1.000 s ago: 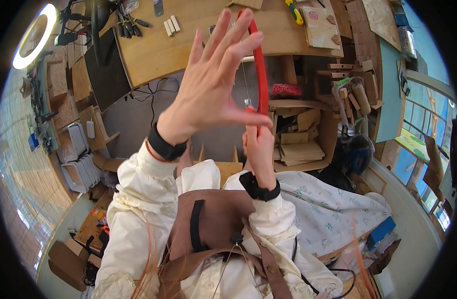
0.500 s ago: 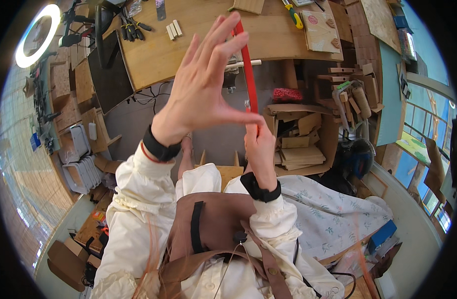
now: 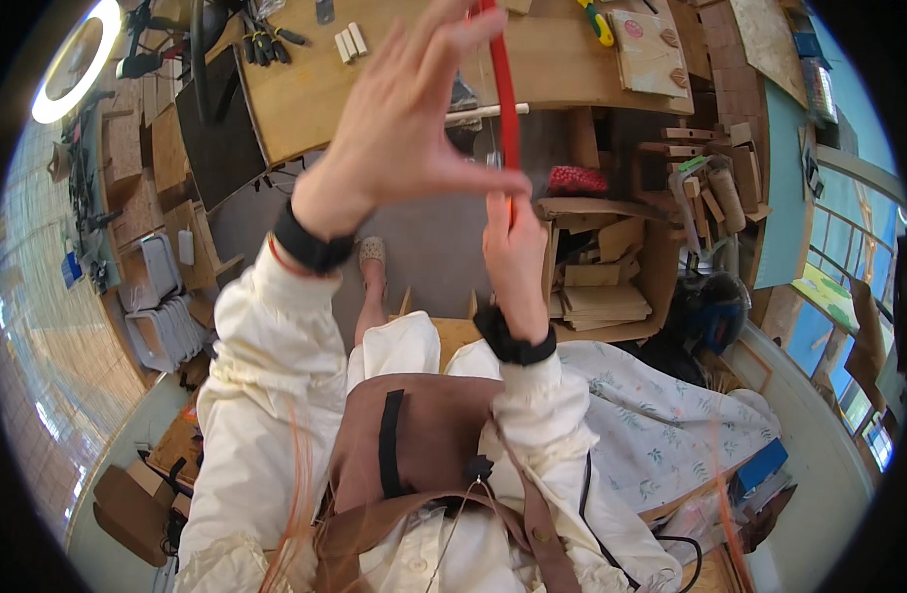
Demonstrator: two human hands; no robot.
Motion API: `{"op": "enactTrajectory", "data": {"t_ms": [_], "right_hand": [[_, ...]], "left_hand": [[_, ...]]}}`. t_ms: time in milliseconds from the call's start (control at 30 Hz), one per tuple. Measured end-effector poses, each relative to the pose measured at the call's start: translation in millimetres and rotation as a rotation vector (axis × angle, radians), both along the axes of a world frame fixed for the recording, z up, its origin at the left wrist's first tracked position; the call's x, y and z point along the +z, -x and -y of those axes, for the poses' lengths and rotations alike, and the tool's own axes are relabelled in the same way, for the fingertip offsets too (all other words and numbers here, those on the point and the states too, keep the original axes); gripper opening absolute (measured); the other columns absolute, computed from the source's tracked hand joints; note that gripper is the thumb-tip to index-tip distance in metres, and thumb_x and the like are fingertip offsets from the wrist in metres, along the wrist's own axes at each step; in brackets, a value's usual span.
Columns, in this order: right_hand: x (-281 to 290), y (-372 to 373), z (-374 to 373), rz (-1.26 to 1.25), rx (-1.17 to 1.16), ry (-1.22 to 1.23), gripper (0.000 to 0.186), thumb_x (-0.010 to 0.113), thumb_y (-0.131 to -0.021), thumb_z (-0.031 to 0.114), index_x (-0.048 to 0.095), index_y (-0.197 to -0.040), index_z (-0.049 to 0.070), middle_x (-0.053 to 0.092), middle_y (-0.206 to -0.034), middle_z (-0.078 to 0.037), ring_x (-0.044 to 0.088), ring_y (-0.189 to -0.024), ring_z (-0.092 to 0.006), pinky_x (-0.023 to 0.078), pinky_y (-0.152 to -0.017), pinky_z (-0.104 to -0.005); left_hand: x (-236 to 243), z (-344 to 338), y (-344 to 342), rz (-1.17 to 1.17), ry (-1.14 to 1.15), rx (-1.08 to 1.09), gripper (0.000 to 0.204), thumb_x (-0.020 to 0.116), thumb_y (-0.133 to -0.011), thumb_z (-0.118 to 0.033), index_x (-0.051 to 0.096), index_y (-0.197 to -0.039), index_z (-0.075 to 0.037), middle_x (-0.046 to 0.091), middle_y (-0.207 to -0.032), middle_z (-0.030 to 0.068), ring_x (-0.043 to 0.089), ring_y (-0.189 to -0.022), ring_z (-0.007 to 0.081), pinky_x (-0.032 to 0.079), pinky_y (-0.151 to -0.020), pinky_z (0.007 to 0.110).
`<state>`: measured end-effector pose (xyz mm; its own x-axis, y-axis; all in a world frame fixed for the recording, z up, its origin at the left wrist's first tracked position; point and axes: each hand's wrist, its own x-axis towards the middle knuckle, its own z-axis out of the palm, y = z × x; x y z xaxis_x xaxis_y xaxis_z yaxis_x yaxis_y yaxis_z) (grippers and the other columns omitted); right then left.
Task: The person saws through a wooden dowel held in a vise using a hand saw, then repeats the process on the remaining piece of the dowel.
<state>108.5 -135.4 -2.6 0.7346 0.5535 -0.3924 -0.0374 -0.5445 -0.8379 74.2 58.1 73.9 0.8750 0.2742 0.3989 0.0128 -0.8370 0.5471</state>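
A long, narrow red-framed tool [image 3: 505,94], apparently a hand saw seen edge-on, points away from me above the floor and the bench edge. My right hand [image 3: 515,255] is closed round its near end, where a bit of orange shows. A small silvery metal part sits beside the frame just beyond that grip. My left hand [image 3: 399,148] is spread wide alongside it, thumb reaching the near end by my right hand and fingers stretched toward the far end. Its upper fingers are blurred and partly cut off. A pale wooden dowel [image 3: 481,116] lies behind the tool.
The wooden workbench [image 3: 305,109] holds pliers [image 3: 266,49], short pale wood sticks [image 3: 351,43], a yellow-green handled tool [image 3: 599,22] and a flat board [image 3: 651,61]. A cardboard box [image 3: 661,287] of wood offcuts stands at right. A ring light [image 3: 106,59] glows far left.
Both hands and the red-framed tool have moved away from me, toward the picture's top. The view has shifted slightly, and one foot shows more fully now. The grip looks the same.
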Motion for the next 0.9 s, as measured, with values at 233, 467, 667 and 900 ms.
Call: {"op": "enactTrajectory", "data": {"t_ms": [233,467,667,900], "right_hand": [[2.7,22.6,29.1,-0.085,-0.022,0.076,0.028,0.051,-0.100,0.029,0.053,-0.094,0.002,0.054,-0.067,-0.023,0.056,-0.061,-0.0436,0.041,-0.052,-0.0430],[1.3,-10.9,-8.5,-0.015,-0.022,0.022,0.030,0.051,-0.100,0.030,0.053,-0.093,0.001,0.054,-0.067,-0.023,0.055,-0.060,-0.0445,0.041,-0.051,-0.0429],[1.3,19.4,32.4,-0.066,-0.044,0.017,0.025,0.052,-0.100,0.028,0.054,-0.096,0.003,0.052,-0.064,-0.021,0.054,-0.056,-0.0405,0.041,-0.051,-0.0414],[-7.6,-2.3,-7.5,-0.075,-0.049,-0.025,0.031,0.050,-0.100,0.031,0.052,-0.091,0.001,0.050,-0.061,-0.023,0.050,-0.054,-0.0417,0.039,-0.049,-0.0417]], "left_hand": [[5.0,20.3,16.2,0.020,-0.028,0.030,0.110,0.085,-0.054,-0.060,0.036,-0.143,-0.017,0.029,-0.154,0.0119,0.026,-0.144,0.0348,0.026,-0.111,0.061],[10.9,-11.9,-9.6,-0.114,-0.134,0.044,0.112,0.080,-0.061,-0.064,0.029,-0.144,-0.008,0.023,-0.155,0.0203,0.020,-0.144,0.0409,0.021,-0.112,0.061],[4.8,18.7,16.3,-0.018,0.025,0.036,0.112,0.084,-0.053,-0.060,0.034,-0.144,-0.018,0.029,-0.155,0.0116,0.024,-0.145,0.0336,0.024,-0.110,0.064],[10.2,-6.4,-6.4,-0.130,-0.182,0.030,0.107,0.079,-0.063,-0.063,0.032,-0.143,-0.009,0.024,-0.154,0.0197,0.020,-0.144,0.0415,0.021,-0.112,0.062]]}}
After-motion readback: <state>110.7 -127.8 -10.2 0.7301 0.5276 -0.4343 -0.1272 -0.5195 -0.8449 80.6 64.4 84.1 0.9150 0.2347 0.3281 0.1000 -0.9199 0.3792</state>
